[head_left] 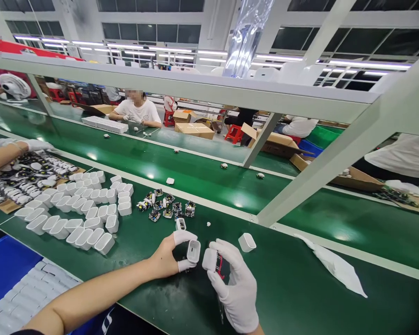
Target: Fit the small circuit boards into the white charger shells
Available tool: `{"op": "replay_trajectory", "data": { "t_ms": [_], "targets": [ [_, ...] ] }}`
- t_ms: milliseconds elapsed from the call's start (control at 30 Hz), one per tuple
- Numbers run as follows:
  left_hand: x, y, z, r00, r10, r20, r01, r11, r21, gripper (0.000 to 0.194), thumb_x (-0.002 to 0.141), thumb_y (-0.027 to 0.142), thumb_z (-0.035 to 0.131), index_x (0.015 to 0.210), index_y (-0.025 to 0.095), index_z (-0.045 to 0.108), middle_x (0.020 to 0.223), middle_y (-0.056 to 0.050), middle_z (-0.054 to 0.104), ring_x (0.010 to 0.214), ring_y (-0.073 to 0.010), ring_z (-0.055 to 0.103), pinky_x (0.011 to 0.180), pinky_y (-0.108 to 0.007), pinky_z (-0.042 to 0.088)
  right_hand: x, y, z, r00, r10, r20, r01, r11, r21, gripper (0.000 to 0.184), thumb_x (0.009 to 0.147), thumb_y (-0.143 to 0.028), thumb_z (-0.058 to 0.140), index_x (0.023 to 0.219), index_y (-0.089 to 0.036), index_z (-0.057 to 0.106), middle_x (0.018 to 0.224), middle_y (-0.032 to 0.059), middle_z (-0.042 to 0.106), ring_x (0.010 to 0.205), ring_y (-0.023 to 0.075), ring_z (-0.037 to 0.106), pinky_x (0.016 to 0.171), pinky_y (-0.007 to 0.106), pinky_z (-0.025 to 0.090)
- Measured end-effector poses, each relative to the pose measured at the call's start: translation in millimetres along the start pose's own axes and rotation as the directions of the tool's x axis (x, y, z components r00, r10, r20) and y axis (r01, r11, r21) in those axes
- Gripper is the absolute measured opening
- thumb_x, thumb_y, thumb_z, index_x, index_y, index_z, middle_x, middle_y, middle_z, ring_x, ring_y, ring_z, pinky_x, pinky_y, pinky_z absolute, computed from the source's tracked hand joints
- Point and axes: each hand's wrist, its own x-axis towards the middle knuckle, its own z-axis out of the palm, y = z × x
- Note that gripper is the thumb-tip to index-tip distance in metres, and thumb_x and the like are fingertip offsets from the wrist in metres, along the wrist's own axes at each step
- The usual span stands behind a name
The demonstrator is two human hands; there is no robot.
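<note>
My left hand [171, 253], with white cots on thumb and finger, grips a white plastic charger housing [193, 251] whose open side faces me. Close by on the right, my gloved right hand [233, 284] pinches a white charger cap [210, 259] with a red wire and dark parts behind it; the rest is hidden by the fingers. The two pieces are apart. Just behind my left hand stands another housing [180, 224] with parts inside. An empty housing [247, 242] lies beyond my right hand. Several small circuit boards [167, 213] are scattered farther back.
Rows of white housings [104, 244] stand at the left, beside a cardboard sheet [7, 205] of white-and-black parts. Another person's gloved hand [38, 145] is over those. A white cloth [335, 265] lies right. A green conveyor [202, 174] runs behind, under a slanted metal post [321, 160].
</note>
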Motion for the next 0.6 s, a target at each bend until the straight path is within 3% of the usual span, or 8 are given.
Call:
{"op": "replay_trajectory", "data": {
  "t_ms": [300, 600],
  "targets": [
    [2, 0, -2.1, 0.992, 0.120, 0.029, -0.121, 0.992, 0.029, 0.048, 0.078, 0.024, 0.074, 0.123, 0.020, 0.057, 0.116, -0.012, 0.067, 0.106, -0.0239, 0.065, 0.094, -0.038, 0.054, 4, -2, 6, 0.991, -0.065, 0.113, 0.060, 0.997, 0.040, 0.047, 0.083, -0.025, 0.069, 0.128, -0.034, 0.058, 0.115, 0.0051, 0.066, 0.107, 0.0261, 0.061, 0.095, 0.046, 0.051],
    [1, -1, -1.3, 0.981, 0.184, 0.064, -0.185, 0.983, 0.011, 0.052, 0.077, 0.017, 0.071, 0.126, 0.022, 0.055, 0.117, -0.010, 0.066, 0.107, -0.0221, 0.063, 0.094, -0.037, 0.053, 4, 2, 12, 0.985, -0.113, 0.133, 0.130, 0.984, -0.124, 0.052, 0.081, -0.024, 0.071, 0.130, -0.035, 0.057, 0.127, 0.0053, 0.063, 0.117, 0.0290, 0.056, 0.099, 0.050, 0.048]
  ]
}}
